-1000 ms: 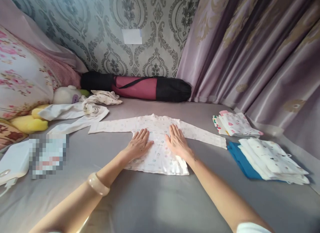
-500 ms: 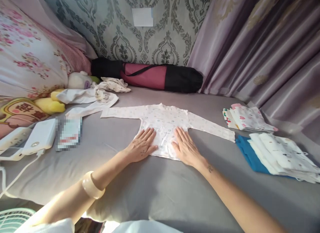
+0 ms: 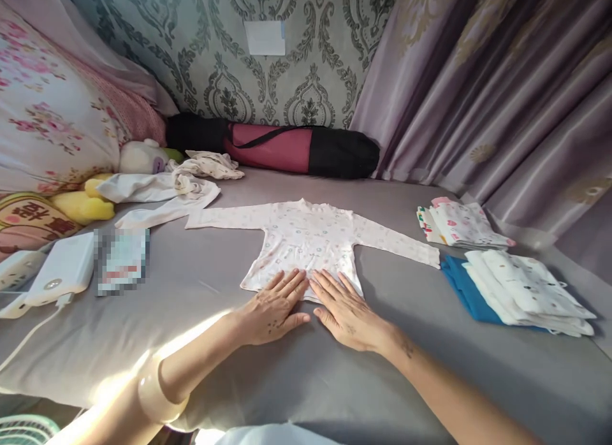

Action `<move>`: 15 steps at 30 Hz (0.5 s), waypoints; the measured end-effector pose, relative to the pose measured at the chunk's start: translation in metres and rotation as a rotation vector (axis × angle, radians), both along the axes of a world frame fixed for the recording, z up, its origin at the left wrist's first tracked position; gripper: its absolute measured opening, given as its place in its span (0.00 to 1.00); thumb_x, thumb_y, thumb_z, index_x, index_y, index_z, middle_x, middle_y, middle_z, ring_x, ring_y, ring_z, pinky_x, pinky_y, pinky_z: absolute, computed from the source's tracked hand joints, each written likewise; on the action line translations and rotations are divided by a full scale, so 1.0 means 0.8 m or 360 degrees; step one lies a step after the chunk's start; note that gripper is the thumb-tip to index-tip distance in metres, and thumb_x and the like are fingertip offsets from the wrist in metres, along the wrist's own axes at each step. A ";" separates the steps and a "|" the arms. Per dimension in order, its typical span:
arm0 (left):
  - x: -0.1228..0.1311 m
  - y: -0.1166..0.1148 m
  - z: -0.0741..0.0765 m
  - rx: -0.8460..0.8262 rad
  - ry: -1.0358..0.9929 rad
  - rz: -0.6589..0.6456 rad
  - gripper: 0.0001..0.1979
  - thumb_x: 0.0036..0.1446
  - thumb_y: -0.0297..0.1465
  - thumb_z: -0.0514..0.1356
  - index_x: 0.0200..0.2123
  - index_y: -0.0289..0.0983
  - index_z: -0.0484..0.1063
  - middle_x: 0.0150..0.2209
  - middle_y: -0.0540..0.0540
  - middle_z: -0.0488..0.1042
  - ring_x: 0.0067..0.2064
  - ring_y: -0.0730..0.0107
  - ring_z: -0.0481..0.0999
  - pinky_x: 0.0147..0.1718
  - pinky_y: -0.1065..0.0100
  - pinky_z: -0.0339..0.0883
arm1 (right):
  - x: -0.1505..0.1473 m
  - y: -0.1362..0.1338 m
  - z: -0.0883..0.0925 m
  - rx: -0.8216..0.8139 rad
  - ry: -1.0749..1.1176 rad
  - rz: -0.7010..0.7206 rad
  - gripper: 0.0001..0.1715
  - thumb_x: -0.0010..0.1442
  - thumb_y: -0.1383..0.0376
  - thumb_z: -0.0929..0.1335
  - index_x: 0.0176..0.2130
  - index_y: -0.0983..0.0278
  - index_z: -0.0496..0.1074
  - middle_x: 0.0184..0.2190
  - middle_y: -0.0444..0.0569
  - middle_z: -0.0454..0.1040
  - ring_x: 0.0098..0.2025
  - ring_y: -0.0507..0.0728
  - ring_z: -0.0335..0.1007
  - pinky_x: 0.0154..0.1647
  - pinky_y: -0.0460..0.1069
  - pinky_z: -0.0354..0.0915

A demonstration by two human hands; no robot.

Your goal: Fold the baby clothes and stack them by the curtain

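Observation:
A small white long-sleeved shirt (image 3: pixel 310 238) with a fine pattern lies spread flat on the grey bed sheet (image 3: pixel 191 266), its sleeves stretched out to both sides and its collar pointing away from me. My left hand (image 3: pixel 275 308) rests flat across the left-centre of its bottom hem, fingers out. Close beside it, my right hand (image 3: pixel 349 311) lies flat on the right part of the hem. The fingertips of both hands nearly meet at the middle, covering part of the hem. Neither hand grips anything.
Folded clothes (image 3: pixel 528 282) lie at the right, with a smaller folded pile (image 3: pixel 471 222) behind. Crumpled white clothing (image 3: pixel 186 187) is at the back left. A white power bank (image 3: pixel 62 266) with a cable sits left. A black and red long bag (image 3: pixel 272 145) lies along the wall.
Both hands have slid toward me and inward, from the lower body of the shirt to its bottom hem. The shirt stays spread out. The view has shifted slightly.

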State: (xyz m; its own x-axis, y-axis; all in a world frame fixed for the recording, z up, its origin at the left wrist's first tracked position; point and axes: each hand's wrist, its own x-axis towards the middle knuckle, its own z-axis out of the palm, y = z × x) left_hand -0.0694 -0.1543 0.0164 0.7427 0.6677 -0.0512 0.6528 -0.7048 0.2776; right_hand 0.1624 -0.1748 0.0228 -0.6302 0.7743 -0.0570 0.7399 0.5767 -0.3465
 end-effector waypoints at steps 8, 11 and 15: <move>-0.059 0.050 0.004 0.0351 -0.0230 0.0935 0.18 0.65 0.42 0.46 0.37 0.37 0.70 0.35 0.39 0.74 0.41 0.56 0.74 0.44 0.54 0.67 | 0.047 0.026 0.002 0.0204 0.0056 -0.1089 0.18 0.69 0.58 0.58 0.36 0.61 0.72 0.35 0.52 0.76 0.40 0.58 0.73 0.37 0.49 0.62; -0.072 0.049 -0.003 0.0227 -0.0101 0.1007 0.15 0.62 0.42 0.49 0.28 0.40 0.62 0.27 0.45 0.69 0.35 0.59 0.71 0.39 0.57 0.66 | 0.055 0.019 -0.003 0.0071 -0.0147 -0.1245 0.14 0.65 0.54 0.63 0.34 0.60 0.68 0.32 0.48 0.75 0.35 0.57 0.72 0.29 0.48 0.53; -0.068 0.043 -0.008 0.0233 -0.0186 0.0999 0.16 0.60 0.43 0.49 0.24 0.42 0.52 0.24 0.48 0.64 0.32 0.63 0.68 0.35 0.63 0.63 | 0.046 0.010 0.004 -0.0010 -0.0173 -0.1220 0.14 0.65 0.57 0.62 0.29 0.60 0.63 0.29 0.46 0.73 0.31 0.55 0.69 0.27 0.47 0.48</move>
State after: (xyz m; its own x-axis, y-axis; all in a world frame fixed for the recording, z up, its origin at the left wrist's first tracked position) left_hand -0.1235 -0.1200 0.0102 0.2048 0.9700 0.1307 0.9238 -0.2357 0.3016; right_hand 0.1993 -0.1668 0.0257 0.0910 0.9914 -0.0939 0.9615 -0.1120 -0.2508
